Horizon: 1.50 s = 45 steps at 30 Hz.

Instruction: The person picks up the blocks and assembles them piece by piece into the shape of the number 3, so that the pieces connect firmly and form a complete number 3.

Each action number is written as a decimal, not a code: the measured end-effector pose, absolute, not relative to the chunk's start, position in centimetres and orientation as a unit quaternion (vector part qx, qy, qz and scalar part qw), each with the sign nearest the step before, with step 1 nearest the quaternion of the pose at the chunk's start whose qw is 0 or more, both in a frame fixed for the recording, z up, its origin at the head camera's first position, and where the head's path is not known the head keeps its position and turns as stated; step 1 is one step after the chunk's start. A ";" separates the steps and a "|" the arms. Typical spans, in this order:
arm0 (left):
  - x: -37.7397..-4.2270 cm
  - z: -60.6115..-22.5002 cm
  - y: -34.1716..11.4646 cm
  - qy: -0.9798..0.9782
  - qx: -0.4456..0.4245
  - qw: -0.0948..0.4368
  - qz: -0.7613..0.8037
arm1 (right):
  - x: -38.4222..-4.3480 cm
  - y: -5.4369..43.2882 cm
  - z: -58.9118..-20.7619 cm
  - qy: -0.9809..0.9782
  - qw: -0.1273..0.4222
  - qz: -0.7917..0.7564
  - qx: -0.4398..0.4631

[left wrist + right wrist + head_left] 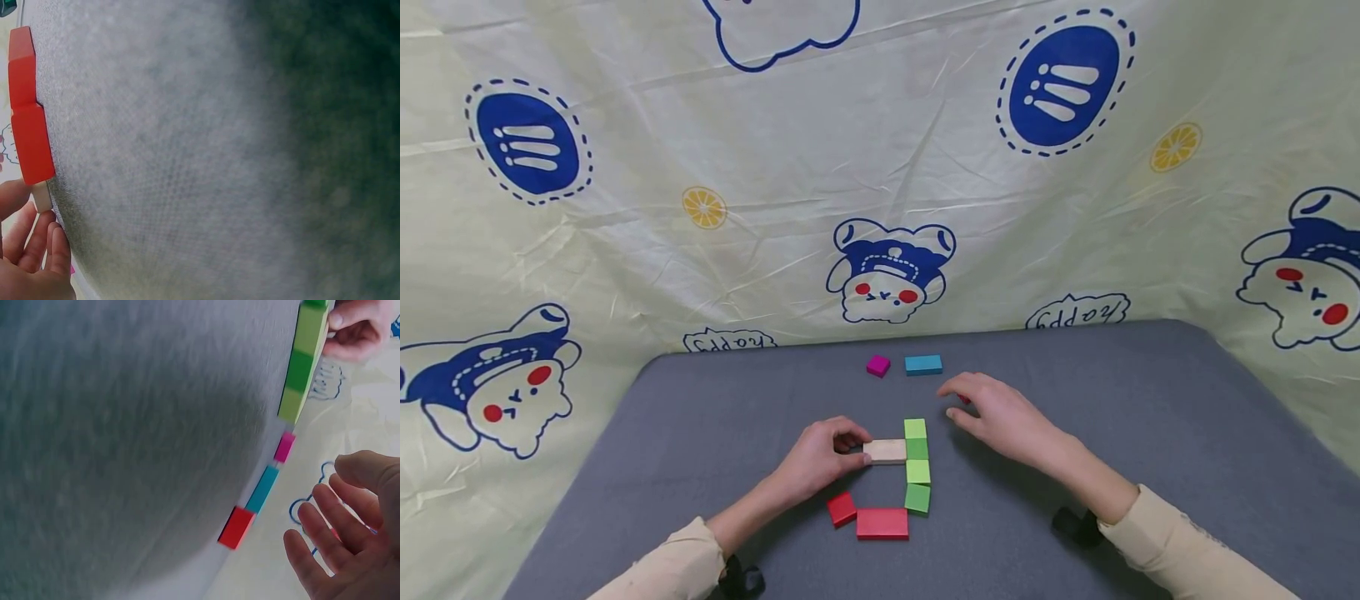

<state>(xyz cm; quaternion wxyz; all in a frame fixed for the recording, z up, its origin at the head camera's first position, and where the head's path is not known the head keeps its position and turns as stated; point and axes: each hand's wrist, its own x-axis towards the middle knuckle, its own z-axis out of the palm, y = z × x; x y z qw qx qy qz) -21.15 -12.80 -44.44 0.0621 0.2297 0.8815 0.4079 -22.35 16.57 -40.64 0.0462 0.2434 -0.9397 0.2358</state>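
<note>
My left hand [817, 457] pinches the left end of a pale wooden block [887, 452] between thumb and fingers. The block's right end meets a column of light and dark green blocks [917, 472]. Below, a long red block [882, 524] lies flat near the column's foot, and a smaller red block [842, 509] sits tilted at its left. My right hand [1003, 421] hovers to the right of the column, fingers spread and holding nothing. Another red block [237, 527] is on the table near it, mostly hidden behind that hand in the head view.
Towards the back of the grey table [760, 400] lie a magenta block [877, 366] and a blue block [922, 365]. A printed cloth [775, 250] hangs behind the table's far edge.
</note>
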 end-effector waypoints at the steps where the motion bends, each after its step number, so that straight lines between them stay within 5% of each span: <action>1: -21.2 -44.5 -12.8 0.882 0.230 0.061 0.407 | -22.6 16.8 -40.7 -0.941 0.046 0.235 0.241; 30: -21.3 -44.6 -12.8 0.884 0.225 0.062 0.404 | -27.6 21.1 -42.0 -0.941 -0.046 0.224 0.249; 45: -21.3 -44.7 -12.8 0.883 0.230 0.054 0.405 | -27.9 20.8 -42.4 -0.939 -0.039 0.221 0.262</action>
